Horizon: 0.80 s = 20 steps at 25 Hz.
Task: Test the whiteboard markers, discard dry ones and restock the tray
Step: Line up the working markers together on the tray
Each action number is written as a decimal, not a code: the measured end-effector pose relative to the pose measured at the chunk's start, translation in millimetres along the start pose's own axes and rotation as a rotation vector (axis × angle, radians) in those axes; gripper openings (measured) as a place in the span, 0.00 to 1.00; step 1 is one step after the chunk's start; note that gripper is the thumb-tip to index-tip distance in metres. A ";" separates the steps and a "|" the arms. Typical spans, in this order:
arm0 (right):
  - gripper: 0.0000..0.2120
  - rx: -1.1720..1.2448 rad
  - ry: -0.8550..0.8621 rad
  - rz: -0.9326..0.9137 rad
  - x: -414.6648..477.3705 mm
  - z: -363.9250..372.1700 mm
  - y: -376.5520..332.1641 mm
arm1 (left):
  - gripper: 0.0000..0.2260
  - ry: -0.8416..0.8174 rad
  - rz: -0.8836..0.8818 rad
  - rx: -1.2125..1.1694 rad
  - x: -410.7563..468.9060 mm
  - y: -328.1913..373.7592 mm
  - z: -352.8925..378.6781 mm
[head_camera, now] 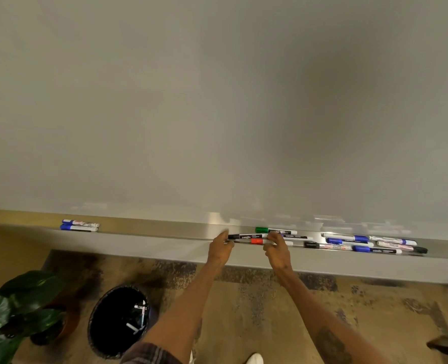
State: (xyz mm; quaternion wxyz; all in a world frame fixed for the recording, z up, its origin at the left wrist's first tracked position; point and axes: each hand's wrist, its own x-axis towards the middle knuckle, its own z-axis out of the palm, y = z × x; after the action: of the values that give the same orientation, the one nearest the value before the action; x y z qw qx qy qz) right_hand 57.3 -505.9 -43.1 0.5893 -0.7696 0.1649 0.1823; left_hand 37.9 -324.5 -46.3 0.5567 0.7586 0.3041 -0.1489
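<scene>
Along the lower middle of the frame, on my feed, the left hand (220, 249) and the right hand (276, 249) are reaching up to the long metal tray (165, 237) that is running under the whiteboard (217, 101). Both are holding the same black marker (246, 236), which is lying level just above the tray's front lip: the left hand is pinching its capped end between finger and thumb, and the right hand is curling its fingers round the far end of the barrel. Just below it a red marker (257, 241) is lying in the tray, its right end passing behind the right hand, and just above it a green marker (261, 229) is resting against the board. Toward the right of the frame I am seeing a loose bunch of markers (362, 243), mostly blue-capped with a few black ones, crowding the tray. Far off at the left end, two blue markers (79, 225) are lying side by side, well apart from the rest. Down in the lower left, a round black bin (120, 319) is standing on the mottled floor (257, 306), with a few discarded markers (140, 310) lying inside it. A leafy plant (20, 306) is standing just left of the bin. At the bottom edge a plaid sleeve (149, 353) and a white shoe (255, 358) are showing.
</scene>
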 end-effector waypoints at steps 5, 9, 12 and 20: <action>0.19 0.100 0.007 0.009 0.4 11.2 -7.1 | 0.18 0.082 0.036 -0.131 8.6 1.5 -4.9; 0.13 0.214 0.070 -0.027 -6.4 18.7 -22.2 | 0.10 0.184 0.060 -0.254 10.4 9.7 -19.0; 0.10 0.273 0.075 -0.066 -10.8 26.9 -35.2 | 0.07 0.193 0.074 -0.396 -2.5 29.2 -35.3; 0.09 -0.417 0.157 -0.359 -34.0 44.6 -65.1 | 0.06 0.155 0.185 -0.576 -27.4 59.2 -68.4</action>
State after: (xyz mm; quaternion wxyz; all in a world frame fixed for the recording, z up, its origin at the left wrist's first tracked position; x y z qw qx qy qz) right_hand 54.1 -445.1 17.6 0.4264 -0.9029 0.0300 0.0451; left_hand 46.2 -280.1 36.7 0.7352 0.6031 0.3048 0.0530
